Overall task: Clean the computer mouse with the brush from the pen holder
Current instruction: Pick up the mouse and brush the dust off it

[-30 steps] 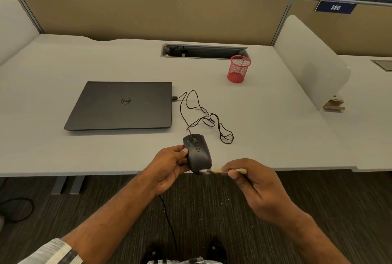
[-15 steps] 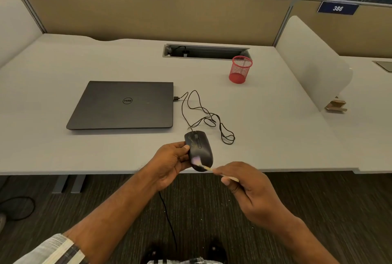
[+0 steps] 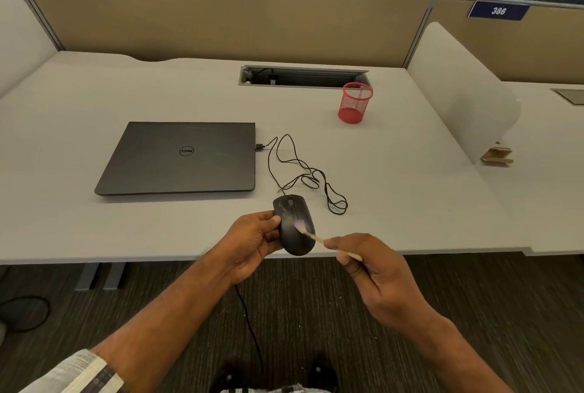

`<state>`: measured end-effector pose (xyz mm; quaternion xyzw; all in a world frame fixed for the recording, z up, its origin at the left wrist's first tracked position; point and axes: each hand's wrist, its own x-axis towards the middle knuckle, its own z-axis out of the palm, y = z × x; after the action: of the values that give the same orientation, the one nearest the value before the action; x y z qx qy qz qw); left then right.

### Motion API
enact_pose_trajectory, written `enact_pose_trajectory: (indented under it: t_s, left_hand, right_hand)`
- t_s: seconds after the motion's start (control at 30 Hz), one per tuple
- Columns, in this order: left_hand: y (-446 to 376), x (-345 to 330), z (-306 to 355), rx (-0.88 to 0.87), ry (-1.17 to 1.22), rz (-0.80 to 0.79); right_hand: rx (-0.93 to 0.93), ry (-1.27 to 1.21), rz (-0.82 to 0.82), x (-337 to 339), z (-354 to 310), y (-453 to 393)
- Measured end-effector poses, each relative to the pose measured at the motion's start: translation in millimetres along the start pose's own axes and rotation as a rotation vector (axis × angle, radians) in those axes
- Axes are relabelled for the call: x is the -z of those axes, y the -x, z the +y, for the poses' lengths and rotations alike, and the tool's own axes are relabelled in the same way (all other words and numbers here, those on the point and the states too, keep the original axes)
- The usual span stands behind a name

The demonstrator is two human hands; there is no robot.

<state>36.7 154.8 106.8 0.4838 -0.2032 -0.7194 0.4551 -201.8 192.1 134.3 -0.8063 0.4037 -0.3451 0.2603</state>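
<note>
A black wired computer mouse (image 3: 292, 234) is held just above the desk's front edge, gripped from its left side by my left hand (image 3: 249, 244). My right hand (image 3: 373, 275) pinches a thin wooden-handled brush (image 3: 316, 237), whose pale bristle tip rests on the middle of the mouse's back. The red mesh pen holder (image 3: 355, 102) stands upright at the back of the desk, with nothing visible inside. The mouse's cable (image 3: 303, 171) lies looped on the desk and runs to the laptop.
A closed dark laptop (image 3: 180, 157) lies on the grey desk (image 3: 410, 177) to the left of the mouse. A cable slot (image 3: 303, 76) opens at the back. A white divider panel (image 3: 458, 92) bounds the right side, with a small cardboard piece (image 3: 497, 156) beyond it.
The brush tip has travelled from the mouse's near end up onto the middle of its back. My right hand shifted slightly with it. The mouse stays held in my left hand.
</note>
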Motion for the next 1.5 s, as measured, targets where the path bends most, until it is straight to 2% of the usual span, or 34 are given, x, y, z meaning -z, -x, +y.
enact_pose_trajectory:
  t_s: [0.3, 0.47, 0.57, 1.0, 1.2, 1.3, 1.5]
  left_hand:
    - [-3, 4, -2, 0.007, 0.01, 0.018]
    - [-4, 4, 1, 0.001, 0.009, -0.001]
    - [-3, 3, 2, -0.002, -0.008, -0.006]
    - [-5, 4, 4, 0.006, 0.01, 0.002]
    - [-4, 3, 5, 0.004, 0.034, 0.0]
    - [-4, 2, 5, 0.001, 0.027, -0.001]
    - [-4, 3, 6, 0.011, 0.057, -0.012]
  right_hand:
    - [0.012, 0.028, -0.137, -3, -7, 3]
    - [0.04, -0.075, 0.007, 7, -9, -1]
    - [0.034, -0.031, 0.068, 11, -5, -5]
    - [0.042, 0.001, -0.127, 6, -1, 2]
    - [0.038, -0.105, -0.01, 15, -3, -2]
    - [0.026, -0.078, 0.036, 21, -2, -7]
    - [0.017, -0.023, -0.057, 15, 4, 1]
